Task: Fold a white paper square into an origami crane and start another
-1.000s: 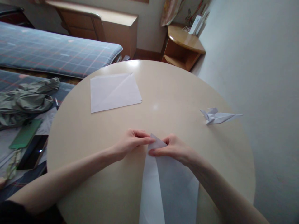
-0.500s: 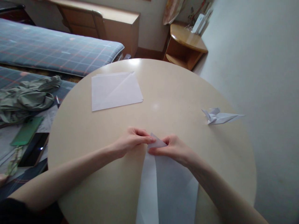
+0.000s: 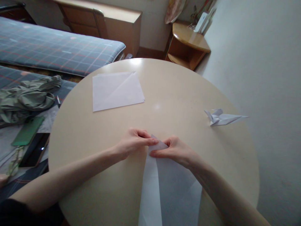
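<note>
A partly folded sheet of white paper (image 3: 180, 191) hangs toward the near edge of the round table, its lower end cut off by the frame. My left hand (image 3: 137, 141) pinches its upper tip between thumb and fingers. Just to the right, my right hand (image 3: 175, 150) grips the same end, thumb across the front and the other fingers mostly hidden behind. A long crease or edge divides a lighter left strip from the greyer right part. On the right side of the table stands a folded paper crane (image 3: 222, 118), apart from both hands.
A stack of white paper (image 3: 117, 91) lies at the back left of the round table (image 3: 178, 84). Beyond the left edge are a green phone (image 3: 27, 131), a dark phone (image 3: 35, 150), crumpled cloth (image 3: 28, 97) and a plaid mattress (image 3: 61, 47). A wall (image 3: 265, 78) rises on the right.
Both hands keep their grip at the paper's tip, almost unmoved. The lower part of the sheet has shifted slightly to the right.
</note>
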`<state>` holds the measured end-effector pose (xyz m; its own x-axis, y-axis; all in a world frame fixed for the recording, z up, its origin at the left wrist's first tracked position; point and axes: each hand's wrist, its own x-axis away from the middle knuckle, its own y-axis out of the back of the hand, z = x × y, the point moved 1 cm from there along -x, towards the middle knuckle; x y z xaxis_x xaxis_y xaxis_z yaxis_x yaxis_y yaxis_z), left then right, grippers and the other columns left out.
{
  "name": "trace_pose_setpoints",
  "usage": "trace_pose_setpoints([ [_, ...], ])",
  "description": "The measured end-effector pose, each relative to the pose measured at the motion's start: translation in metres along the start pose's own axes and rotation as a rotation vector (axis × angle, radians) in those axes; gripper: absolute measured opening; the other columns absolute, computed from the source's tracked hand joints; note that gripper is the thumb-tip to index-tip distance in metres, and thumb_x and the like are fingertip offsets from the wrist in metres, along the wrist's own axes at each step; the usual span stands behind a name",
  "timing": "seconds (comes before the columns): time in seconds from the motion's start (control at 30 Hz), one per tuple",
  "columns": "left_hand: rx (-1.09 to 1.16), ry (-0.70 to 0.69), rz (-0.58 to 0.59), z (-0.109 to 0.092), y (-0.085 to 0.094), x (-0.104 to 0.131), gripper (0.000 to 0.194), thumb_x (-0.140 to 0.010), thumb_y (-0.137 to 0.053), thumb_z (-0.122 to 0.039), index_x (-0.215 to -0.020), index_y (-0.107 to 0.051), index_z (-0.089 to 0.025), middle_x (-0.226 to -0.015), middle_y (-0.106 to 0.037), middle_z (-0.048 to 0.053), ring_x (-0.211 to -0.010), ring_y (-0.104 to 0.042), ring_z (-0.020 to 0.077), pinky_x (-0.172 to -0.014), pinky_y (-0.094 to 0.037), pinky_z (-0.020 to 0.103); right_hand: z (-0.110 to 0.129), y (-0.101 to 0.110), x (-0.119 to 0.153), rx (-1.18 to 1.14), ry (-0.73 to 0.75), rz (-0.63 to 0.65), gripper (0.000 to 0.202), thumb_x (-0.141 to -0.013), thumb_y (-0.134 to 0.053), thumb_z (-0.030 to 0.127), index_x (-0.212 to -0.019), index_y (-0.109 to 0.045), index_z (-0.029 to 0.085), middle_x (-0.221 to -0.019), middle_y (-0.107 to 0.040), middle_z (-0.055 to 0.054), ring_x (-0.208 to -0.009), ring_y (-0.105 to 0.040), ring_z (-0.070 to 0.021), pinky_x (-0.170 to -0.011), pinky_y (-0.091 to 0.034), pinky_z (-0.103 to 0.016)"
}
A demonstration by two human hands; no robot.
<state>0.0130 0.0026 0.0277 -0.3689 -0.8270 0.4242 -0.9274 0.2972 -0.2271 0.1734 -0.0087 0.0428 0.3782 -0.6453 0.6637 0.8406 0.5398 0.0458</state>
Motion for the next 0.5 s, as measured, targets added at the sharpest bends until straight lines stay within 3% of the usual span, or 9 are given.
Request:
trace_pose_setpoints([
  [0.33, -0.045, -0.021, 0.019, 0.002, 0.002, -0.001, 0.032, -0.057, -0.076, -0.039, -0.051, -0.058, -0.013, -0.052, -0.052, -0.003, -0.051, -0.044, 0.0076, -0.049, -0.031, 0.020, -0.002, 0.001, 0.000, -0.031, 0.003, -0.001, 0.038, -0.055, -0.076, 0.041, -0.047, -0.051, 0.014, -0.045, -0.045, 0.004, -0.039, -0.037, -0.0045, -0.037, -0.022, -0.020],
  [0.5, -0.183, -0.122, 0.037, 0.001, 0.002, 0.000, 0.041, -0.065, -0.065, -0.054, -0.065, -0.056, -0.014, -0.056, -0.046, -0.005, -0.052, -0.039, 0.0071, -0.047, -0.027, 0.019, -0.003, 0.013, 0.000, -0.119, 0.087, -0.123, 0.041, -0.056, -0.074, 0.051, -0.060, -0.061, 0.012, -0.053, -0.053, 0.001, -0.043, -0.042, -0.0063, -0.039, -0.027, -0.020],
])
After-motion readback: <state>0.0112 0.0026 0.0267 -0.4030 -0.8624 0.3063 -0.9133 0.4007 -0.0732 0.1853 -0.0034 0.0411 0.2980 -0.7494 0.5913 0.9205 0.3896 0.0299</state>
